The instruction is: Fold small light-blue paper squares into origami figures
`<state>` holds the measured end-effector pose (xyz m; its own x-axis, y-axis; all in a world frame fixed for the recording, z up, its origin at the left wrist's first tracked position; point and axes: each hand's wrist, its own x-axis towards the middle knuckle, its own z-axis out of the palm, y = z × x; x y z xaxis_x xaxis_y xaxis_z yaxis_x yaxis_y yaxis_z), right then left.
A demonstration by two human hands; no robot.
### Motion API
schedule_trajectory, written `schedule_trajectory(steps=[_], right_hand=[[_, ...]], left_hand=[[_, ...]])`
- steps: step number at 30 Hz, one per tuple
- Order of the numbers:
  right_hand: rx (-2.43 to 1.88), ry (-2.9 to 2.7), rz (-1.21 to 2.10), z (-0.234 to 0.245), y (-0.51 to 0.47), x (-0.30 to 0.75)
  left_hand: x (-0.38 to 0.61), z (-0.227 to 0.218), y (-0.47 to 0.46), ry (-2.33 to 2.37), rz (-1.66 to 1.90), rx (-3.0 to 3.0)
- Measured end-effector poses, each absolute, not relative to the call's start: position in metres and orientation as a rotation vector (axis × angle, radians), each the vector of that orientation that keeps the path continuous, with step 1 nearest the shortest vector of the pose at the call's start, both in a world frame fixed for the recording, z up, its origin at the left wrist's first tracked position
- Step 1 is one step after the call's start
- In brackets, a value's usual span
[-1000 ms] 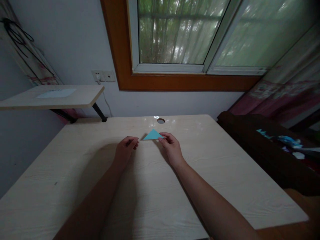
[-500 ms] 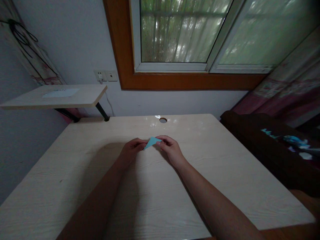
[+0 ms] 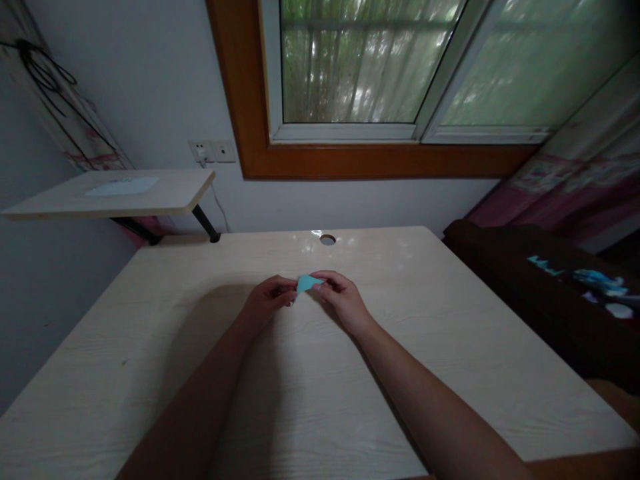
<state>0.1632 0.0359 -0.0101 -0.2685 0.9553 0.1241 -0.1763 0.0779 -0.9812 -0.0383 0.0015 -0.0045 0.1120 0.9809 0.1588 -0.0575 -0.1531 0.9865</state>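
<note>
A small piece of folded light-blue paper (image 3: 307, 283) is held between my two hands above the desk (image 3: 450, 373). My left hand (image 3: 273, 297) pinches its left end, thumb against fingers. The right end is gripped by my right hand (image 3: 343, 297), with the thumb in front and the fingers behind. Part of the paper is hidden by my fingers, and it looks bent near the left thumb.
A raised shelf (image 3: 185, 193) with a white sheet (image 3: 123, 186) stands on black legs at the back left. A round cable hole (image 3: 327, 240) lies behind my hands. Dark brown furniture (image 3: 520, 287) with blue-patterned items stands at the right.
My left fingers have shifted slightly over the paper's left end. Less of its pointed left corner shows now, and the paper looks more bent. My right hand keeps its hold.
</note>
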Motion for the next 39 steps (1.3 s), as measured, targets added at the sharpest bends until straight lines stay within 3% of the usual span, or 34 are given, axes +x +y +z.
schedule_trajectory(steps=[39], right_hand=[[-0.805, -1.53, 1.312, -0.027, 0.039, 0.166]], left_hand=[[-0.026, -0.017, -0.005, 0.997, 1.12, 1.462]])
